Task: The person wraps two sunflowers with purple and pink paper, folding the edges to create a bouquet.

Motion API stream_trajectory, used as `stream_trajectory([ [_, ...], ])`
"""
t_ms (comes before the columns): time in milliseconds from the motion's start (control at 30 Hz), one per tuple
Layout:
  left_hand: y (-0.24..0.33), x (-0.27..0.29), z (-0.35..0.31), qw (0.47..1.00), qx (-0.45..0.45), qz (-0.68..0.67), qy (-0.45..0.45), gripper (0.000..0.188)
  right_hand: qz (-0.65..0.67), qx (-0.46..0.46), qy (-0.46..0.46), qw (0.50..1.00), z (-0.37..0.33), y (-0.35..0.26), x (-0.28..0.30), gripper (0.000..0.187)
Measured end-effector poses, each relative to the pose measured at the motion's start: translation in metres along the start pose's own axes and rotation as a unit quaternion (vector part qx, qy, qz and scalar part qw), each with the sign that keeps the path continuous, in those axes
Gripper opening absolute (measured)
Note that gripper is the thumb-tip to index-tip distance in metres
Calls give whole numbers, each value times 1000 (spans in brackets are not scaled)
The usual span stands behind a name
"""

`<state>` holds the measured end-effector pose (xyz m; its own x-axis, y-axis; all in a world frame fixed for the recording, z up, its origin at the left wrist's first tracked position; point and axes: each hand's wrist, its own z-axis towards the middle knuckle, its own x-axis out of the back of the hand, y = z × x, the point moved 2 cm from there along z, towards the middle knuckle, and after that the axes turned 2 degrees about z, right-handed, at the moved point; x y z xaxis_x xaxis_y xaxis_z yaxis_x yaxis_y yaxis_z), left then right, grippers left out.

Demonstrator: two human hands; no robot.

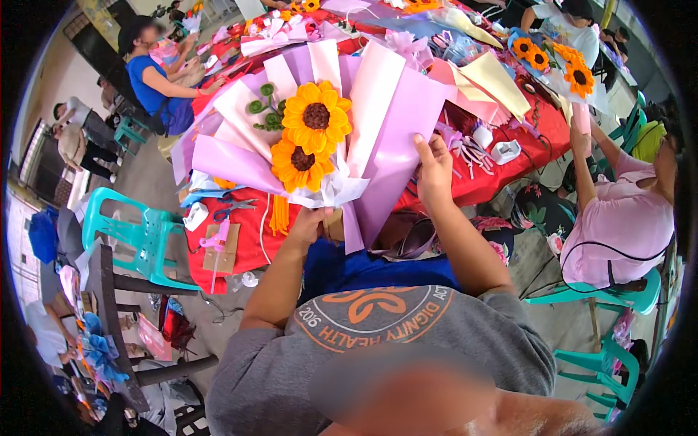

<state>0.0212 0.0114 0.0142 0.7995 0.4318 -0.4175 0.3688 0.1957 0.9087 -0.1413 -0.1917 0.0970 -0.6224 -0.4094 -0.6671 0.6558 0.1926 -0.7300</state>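
In front of me is a bouquet with two yellow-orange sunflowers [317, 116] that have brown centres and look handmade from fuzzy stems. Curled green sprigs [267, 109] stand beside them. White tissue [334, 192] gathers at their base, and pale pink and lilac wrapping paper [396, 145] fans out around them. My left hand [309, 224] is closed around the bottom of the bouquet, partly hidden beneath the paper. At the right side, my right hand [435, 166] pinches the outer edge of the lilac wrapping paper between thumb and fingers.
A red-covered table [247, 240] carries a pink glue gun [217, 240] on cardboard, scissors [236, 208] and a white tape dispenser [505, 151]. To the right, a person in pink [614, 229] holds another sunflower bouquet [579, 78]. A teal chair [134, 236] stands at left.
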Motion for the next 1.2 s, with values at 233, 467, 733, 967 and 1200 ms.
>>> stream_trajectory([
  [233,-7,3,0,999,18,41,21,68,14,30,-25,999,24,-6,-1,14],
  [467,-11,6,2,998,1,46,49,70,17,-2,-19,1000,11,12,4,22],
  [733,-14,8,2,992,86,-95,5,65,-218,-88,-34,972,-4,75,41,30],
  [967,-36,33,6,984,137,-99,62,55,-272,-155,-58,948,19,112,65,33],
  [1200,-44,40,5,977,156,-81,124,54,-684,137,-75,712,3,76,38,40],
])
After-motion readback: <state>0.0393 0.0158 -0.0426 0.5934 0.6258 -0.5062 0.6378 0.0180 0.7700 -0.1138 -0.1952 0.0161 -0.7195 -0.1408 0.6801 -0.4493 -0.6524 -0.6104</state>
